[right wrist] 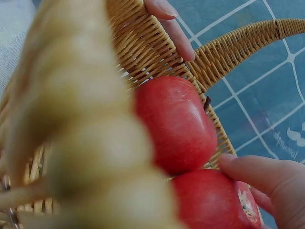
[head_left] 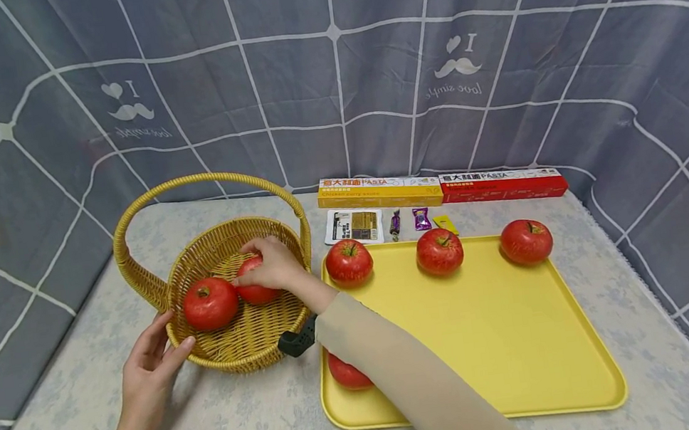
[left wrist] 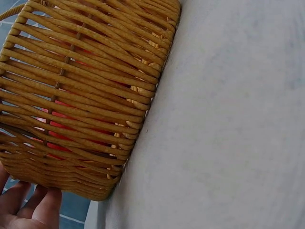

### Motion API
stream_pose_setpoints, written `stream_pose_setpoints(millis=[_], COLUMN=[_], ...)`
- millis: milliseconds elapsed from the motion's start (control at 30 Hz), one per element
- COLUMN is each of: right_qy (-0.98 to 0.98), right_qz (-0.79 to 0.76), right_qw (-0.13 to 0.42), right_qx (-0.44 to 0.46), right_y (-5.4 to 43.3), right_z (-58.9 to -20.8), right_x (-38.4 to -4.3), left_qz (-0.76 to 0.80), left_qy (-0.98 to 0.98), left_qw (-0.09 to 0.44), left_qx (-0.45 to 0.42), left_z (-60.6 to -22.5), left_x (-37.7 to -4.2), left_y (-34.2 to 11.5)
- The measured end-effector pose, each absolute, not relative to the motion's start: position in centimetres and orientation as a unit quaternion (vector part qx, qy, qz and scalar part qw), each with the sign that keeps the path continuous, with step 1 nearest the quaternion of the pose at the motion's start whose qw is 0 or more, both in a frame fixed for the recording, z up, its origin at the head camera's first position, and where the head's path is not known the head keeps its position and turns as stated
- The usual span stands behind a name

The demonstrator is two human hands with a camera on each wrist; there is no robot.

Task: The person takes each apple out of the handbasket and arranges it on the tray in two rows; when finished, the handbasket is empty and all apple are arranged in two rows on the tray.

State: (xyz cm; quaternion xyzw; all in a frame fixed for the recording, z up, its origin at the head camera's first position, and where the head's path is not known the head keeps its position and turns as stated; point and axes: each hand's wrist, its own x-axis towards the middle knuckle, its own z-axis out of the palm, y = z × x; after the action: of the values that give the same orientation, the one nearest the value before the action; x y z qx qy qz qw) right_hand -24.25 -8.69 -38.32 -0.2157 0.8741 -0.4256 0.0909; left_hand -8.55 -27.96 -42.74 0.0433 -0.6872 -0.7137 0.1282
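A round wicker basket (head_left: 240, 363) with a tall arched handle stands on the left of the table. My left hand (head_left: 151, 362) grips its near left rim, thumb on one side and fingers on the other; those fingers show against the woven wall in the left wrist view. Inside, one red apple (head_left: 210, 304) lies at the left. My right hand (head_left: 274, 264) reaches into the basket and holds a second red apple (right wrist: 202, 200), which touches the first. Part of that second apple is hidden by the hand in the head view.
Right of the basket lies a yellow tray (head_left: 496, 347) with several red apples along its edges, one (head_left: 349, 374) partly under my right sleeve. Behind it are a yellow pasta box (head_left: 381, 194), a red pasta box (head_left: 502, 185), a flat sachet (head_left: 354, 226) and small wrapped sweets (head_left: 421, 218).
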Motion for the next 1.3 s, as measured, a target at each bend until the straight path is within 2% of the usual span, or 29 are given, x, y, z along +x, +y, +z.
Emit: stream_pose_setpoints(millis=[100, 233, 467, 633, 767, 1067, 1300], right_qy=[0.880, 0.894, 0.909, 0.922, 0.915, 0.875, 0.823], right_qz=[-0.398, -0.351, -0.311, -0.281, -0.301, -0.373, -0.407], right_qw=[0.128, 0.146, 0.136, 0.102, 0.099, 0.154, 0.163], right_qx=[-0.223, -0.238, -0.242, -0.246, -0.252, -0.268, -0.361], right_y=[-8.7, -8.7, -8.7, -8.7, -8.6, -7.8, -3.8], right_z=[-38.4, -38.5, -38.3, -37.6, -36.8, -33.7, -31.7], right_x=[-24.2, -24.1, -23.9, -23.4, -23.2, -21.9, -20.3], left_qz=[-0.715, -0.714, -0.714, -0.713, -0.709, -0.691, -0.698], left_qy=[-0.686, -0.687, -0.688, -0.689, -0.693, -0.709, -0.702], left_qw=[0.128, 0.128, 0.127, 0.124, 0.118, 0.116, 0.120], left_qx=[0.037, 0.037, 0.040, 0.045, 0.054, 0.074, 0.078], left_z=[-42.7, -42.6, -42.6, -42.7, -42.7, -42.7, -42.5], left_x=[-8.6, -8.7, -8.9, -9.0, -8.9, -8.4, -8.7], left_y=[-27.9, -27.9, -27.8, -27.8, -27.8, -28.0, -27.7])
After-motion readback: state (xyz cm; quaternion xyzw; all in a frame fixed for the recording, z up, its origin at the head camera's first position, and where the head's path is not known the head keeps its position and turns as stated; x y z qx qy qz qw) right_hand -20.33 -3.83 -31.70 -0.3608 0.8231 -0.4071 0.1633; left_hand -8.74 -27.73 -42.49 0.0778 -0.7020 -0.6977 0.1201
